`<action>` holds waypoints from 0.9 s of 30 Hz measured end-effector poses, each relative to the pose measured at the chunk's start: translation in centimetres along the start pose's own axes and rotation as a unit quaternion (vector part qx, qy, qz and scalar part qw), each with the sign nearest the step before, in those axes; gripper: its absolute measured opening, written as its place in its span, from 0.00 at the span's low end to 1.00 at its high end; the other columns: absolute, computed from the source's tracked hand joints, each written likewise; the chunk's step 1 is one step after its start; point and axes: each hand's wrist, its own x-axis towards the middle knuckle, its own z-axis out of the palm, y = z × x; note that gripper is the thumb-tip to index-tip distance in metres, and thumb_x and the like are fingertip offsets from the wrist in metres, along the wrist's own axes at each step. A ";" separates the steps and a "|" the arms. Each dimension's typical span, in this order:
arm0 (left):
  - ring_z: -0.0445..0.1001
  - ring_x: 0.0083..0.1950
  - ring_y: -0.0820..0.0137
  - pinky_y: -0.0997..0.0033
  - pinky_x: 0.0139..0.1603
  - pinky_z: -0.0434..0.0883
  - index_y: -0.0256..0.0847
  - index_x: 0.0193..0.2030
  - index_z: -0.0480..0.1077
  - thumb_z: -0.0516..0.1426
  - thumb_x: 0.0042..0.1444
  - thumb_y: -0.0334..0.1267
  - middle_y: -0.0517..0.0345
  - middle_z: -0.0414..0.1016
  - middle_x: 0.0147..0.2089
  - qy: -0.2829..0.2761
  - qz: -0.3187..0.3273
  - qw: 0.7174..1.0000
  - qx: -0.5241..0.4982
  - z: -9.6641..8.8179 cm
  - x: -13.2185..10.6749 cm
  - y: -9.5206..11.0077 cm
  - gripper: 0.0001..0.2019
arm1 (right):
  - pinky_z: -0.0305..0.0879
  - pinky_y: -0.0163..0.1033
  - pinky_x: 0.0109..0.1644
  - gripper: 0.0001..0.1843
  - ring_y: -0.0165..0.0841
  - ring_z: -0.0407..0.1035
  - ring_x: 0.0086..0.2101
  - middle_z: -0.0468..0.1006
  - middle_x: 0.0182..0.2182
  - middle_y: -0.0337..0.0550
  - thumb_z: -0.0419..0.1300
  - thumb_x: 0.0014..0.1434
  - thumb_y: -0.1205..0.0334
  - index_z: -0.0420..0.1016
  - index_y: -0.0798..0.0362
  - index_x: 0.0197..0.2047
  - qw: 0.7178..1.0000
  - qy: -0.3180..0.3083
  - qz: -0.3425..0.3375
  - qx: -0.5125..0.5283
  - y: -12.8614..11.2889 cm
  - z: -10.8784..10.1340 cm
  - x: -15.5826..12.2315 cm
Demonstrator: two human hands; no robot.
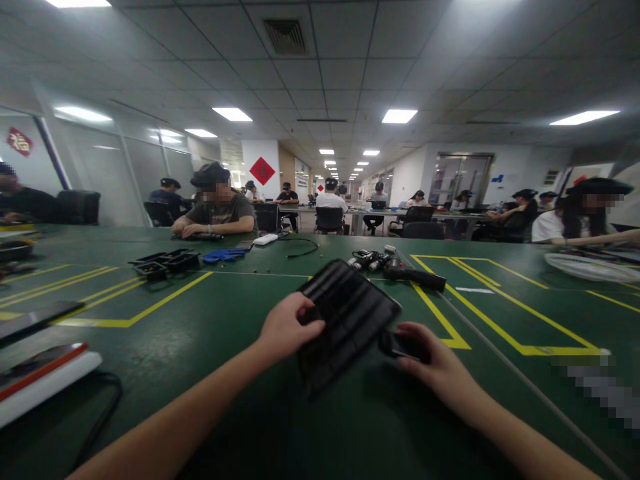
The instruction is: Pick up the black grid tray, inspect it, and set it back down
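Note:
My left hand (290, 325) grips the left edge of a black, flat rectangular panel (345, 320), thumb on its near face. The panel is tilted above the green table, and faint ridges or compartments show on it, blurred. Beside the panel's right corner, my right hand (435, 360) is closed around a small dark object (403, 345). Its kind I cannot make out. The object's far end meets or overlaps the panel's corner; whether the two are joined I cannot tell.
On the green table (240, 413) lie black trays (167, 263), a blue cloth-like item (223, 256), a black-handled tool (415, 277) and a power strip (50, 387). A long thin cord (520, 380) runs down the right. A person (215, 207) sits across the table.

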 end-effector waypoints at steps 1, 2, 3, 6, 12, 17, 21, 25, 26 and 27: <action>0.68 0.34 0.68 0.71 0.32 0.64 0.38 0.35 0.68 0.56 0.44 0.47 0.56 0.69 0.34 0.039 -0.059 0.997 0.035 -1.3 0.9 -1.6 0.15 | 0.59 0.49 0.55 0.28 0.38 0.63 0.50 0.67 0.50 0.45 0.57 0.48 0.55 0.59 0.49 0.53 0.999 0.017 0.019 -0.021 0.6 -0.9 0.5; 0.70 0.36 0.65 0.70 0.32 0.64 0.38 0.36 0.68 0.54 0.46 0.50 0.54 0.70 0.36 0.066 -0.115 0.988 0.075 -2.6 1.7 -3.3 0.17 | 0.58 0.50 0.55 0.27 0.39 0.62 0.50 0.67 0.50 0.46 0.57 0.48 0.55 0.59 0.50 0.52 0.996 0.054 0.038 -0.055 1.4 -1.8 1.0; 0.71 0.38 0.62 0.69 0.32 0.64 0.37 0.36 0.69 0.53 0.47 0.52 0.51 0.71 0.37 0.080 -0.167 0.976 0.117 -4.1 2.3 -5.0 0.19 | 0.58 0.50 0.55 0.26 0.40 0.62 0.49 0.68 0.49 0.48 0.56 0.48 0.55 0.60 0.51 0.51 0.991 0.090 0.043 -0.090 2.1 -2.8 1.5; 0.72 0.39 0.53 0.63 0.31 0.65 0.35 0.31 0.69 0.48 0.49 0.57 0.43 0.73 0.38 0.075 -0.274 0.928 0.240 -7.8 2.9 -10.0 0.24 | 0.58 0.51 0.54 0.25 0.43 0.62 0.49 0.70 0.47 0.50 0.56 0.48 0.56 0.62 0.55 0.49 0.971 0.158 0.057 -0.171 4.1 -5.0 2.8; 0.71 0.45 0.46 0.58 0.33 0.69 0.36 0.22 0.63 0.51 0.49 0.55 0.40 0.73 0.37 0.024 -0.379 0.884 0.273 -10.0 1.3 -14.7 0.21 | 0.58 0.50 0.54 0.26 0.46 0.59 0.50 0.70 0.48 0.52 0.55 0.49 0.57 0.63 0.57 0.51 0.953 0.130 0.120 -0.247 5.4 -5.2 3.0; 0.68 0.47 0.37 0.46 0.37 0.68 0.30 0.28 0.67 0.52 0.50 0.46 0.25 0.68 0.43 0.062 -0.315 0.911 0.257 -9.2 1.6 -13.7 0.16 | 0.56 0.50 0.56 0.26 0.47 0.59 0.50 0.70 0.49 0.52 0.53 0.50 0.55 0.64 0.58 0.51 0.947 0.127 0.110 -0.274 5.8 -4.9 3.0; 0.64 0.55 0.54 0.57 0.54 0.63 0.29 0.45 0.68 0.45 0.51 0.28 0.37 0.66 0.52 0.057 -0.156 0.962 0.218 -6.1 2.5 -11.3 0.17 | 0.54 0.52 0.57 0.27 0.49 0.57 0.52 0.70 0.49 0.53 0.53 0.49 0.52 0.65 0.58 0.50 0.935 0.148 0.087 -0.311 6.1 -4.9 3.2; 0.65 0.56 0.67 0.69 0.57 0.62 0.35 0.49 0.68 0.42 0.46 0.20 0.50 0.66 0.55 -0.005 -0.031 0.989 0.144 -1.6 2.6 -9.0 0.25 | 0.51 0.51 0.58 0.28 0.47 0.58 0.52 0.70 0.48 0.53 0.51 0.49 0.49 0.65 0.59 0.49 0.931 0.148 0.077 -0.324 6.2 -5.0 3.4; 0.64 0.57 0.69 0.70 0.58 0.61 0.36 0.49 0.68 0.42 0.45 0.19 0.52 0.66 0.56 -0.028 -0.012 0.991 0.129 -0.7 2.4 -8.6 0.26 | 0.50 0.51 0.58 0.28 0.47 0.58 0.52 0.69 0.49 0.54 0.51 0.50 0.49 0.65 0.59 0.49 0.932 0.147 0.080 -0.320 6.2 -5.1 3.4; 0.64 0.57 0.70 0.71 0.59 0.60 0.37 0.49 0.69 0.42 0.45 0.19 0.54 0.67 0.56 -0.052 0.003 0.992 0.116 0.0 2.3 -8.3 0.27 | 0.50 0.51 0.58 0.29 0.47 0.58 0.52 0.69 0.49 0.54 0.50 0.50 0.48 0.65 0.59 0.50 0.933 0.147 0.082 -0.317 6.2 -5.1 3.4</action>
